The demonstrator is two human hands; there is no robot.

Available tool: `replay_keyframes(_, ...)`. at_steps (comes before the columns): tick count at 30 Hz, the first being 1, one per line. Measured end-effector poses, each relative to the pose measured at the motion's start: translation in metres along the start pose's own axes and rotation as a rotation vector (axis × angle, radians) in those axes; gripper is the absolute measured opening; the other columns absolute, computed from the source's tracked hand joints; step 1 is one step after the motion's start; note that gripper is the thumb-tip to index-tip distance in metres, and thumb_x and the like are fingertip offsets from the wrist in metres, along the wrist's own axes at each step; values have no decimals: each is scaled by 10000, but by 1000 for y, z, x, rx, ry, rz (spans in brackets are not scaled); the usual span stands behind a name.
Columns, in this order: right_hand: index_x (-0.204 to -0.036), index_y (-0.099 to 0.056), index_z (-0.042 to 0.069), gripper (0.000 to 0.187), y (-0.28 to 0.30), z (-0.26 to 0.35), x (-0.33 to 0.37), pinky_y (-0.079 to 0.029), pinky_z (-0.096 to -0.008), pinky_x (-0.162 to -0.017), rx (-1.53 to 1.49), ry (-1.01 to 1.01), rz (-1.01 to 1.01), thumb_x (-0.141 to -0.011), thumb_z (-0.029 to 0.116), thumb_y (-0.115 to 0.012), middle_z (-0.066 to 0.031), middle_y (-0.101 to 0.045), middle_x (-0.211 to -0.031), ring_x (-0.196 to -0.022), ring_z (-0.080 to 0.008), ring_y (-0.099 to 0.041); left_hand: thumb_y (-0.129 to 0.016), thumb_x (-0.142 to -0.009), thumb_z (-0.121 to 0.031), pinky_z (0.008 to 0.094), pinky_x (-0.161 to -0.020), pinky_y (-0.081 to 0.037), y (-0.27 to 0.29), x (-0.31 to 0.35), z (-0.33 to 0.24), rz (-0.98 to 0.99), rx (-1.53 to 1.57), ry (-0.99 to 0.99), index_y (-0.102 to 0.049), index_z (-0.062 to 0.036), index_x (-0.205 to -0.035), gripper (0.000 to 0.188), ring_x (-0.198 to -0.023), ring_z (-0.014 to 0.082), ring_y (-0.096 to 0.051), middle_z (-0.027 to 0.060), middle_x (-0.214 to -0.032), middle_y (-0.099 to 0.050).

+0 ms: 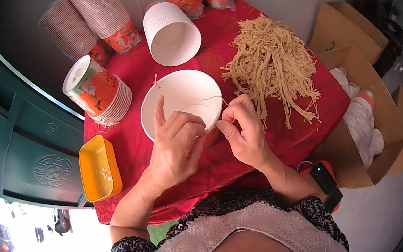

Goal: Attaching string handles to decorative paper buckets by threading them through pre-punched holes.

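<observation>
- Soft, even daylight covers the red tablecloth [227, 158]; shadows under the hands are faint.
- The lower left corner blows out to white glare.
- The white bowl [182, 100] is bright yet keeps detail.
- Fisheye bending curves the green door [18, 153], and dark vignetting fills all 4 corners.
- The centre is sharp; the rim softens.

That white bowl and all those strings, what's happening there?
A person's left hand rests on the rim of a white paper bowl on a red tablecloth. The right hand pinches a thin beige string that lies across the bowl. A big pile of the same strings sits to the right, with stacked cups behind.
</observation>
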State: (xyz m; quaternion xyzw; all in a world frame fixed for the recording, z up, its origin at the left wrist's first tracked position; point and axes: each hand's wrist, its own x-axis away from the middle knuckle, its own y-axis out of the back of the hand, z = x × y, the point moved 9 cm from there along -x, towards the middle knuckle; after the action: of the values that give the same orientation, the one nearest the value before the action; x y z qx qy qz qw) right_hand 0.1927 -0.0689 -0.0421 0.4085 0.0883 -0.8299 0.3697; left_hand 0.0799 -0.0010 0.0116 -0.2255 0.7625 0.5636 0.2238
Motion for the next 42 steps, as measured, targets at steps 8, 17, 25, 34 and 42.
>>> replay_keyframes(8, -847, -473, 10, 177, -2, 1, 1, -399, -353, -674, 48, 0, -12, -885, -16, -644, -108, -415, -860, -784, -244, -436, -697, -691, 89, 674, -1179, -81, -1, 2, -3, 6, 3, -67, -561, -58, -835, 247, -843, 228, -620, 51, -832, -582)
replay_keyframes(17, -1004, -575, 22, 218, 3, 8, -7, -431, -383, -671, 129, 40, 87, -842, 56, -717, -103, -547, -841, -740, -274, -527, -740, -716, 27, 665, -1174, -107, 3, 4, 3, 26, -65, -14, -599, -67, -925, 269, -923, 250, -630, 65, -913, -615)
replay_keyframes(25, -1076, -629, 1, 262, -5, 6, -10, -510, -325, -704, 182, 125, 220, -833, 20, -726, -101, -659, -857, -791, -221, -674, -766, -732, 0, 585, -1154, -243, 42, 23, 1, -242, -125, 138, -601, -50, -1117, 422, -1107, 316, -595, 146, -1124, -609)
replay_keyframes(34, -1071, -615, -12, 136, 10, -26, 3, -470, -204, -695, -698, -221, -272, -978, 85, -634, 5, -603, -853, -763, -64, -551, -621, -920, 33, 261, -884, -478, 54, 96, 23, -773, 317, 406, -476, 34, -1292, 399, -930, 133, -584, 103, -1078, -589)
replay_keyframes(42, -1100, -605, -3, 190, -23, -21, 12, -393, -220, -656, -926, -286, -260, -984, 144, -637, -3, -577, -831, -730, -86, -497, -626, -950, 14, 281, -684, -579, 34, 105, 35, -869, 695, 515, -551, 28, -1104, 171, -748, 146, -664, 92, -949, -654)
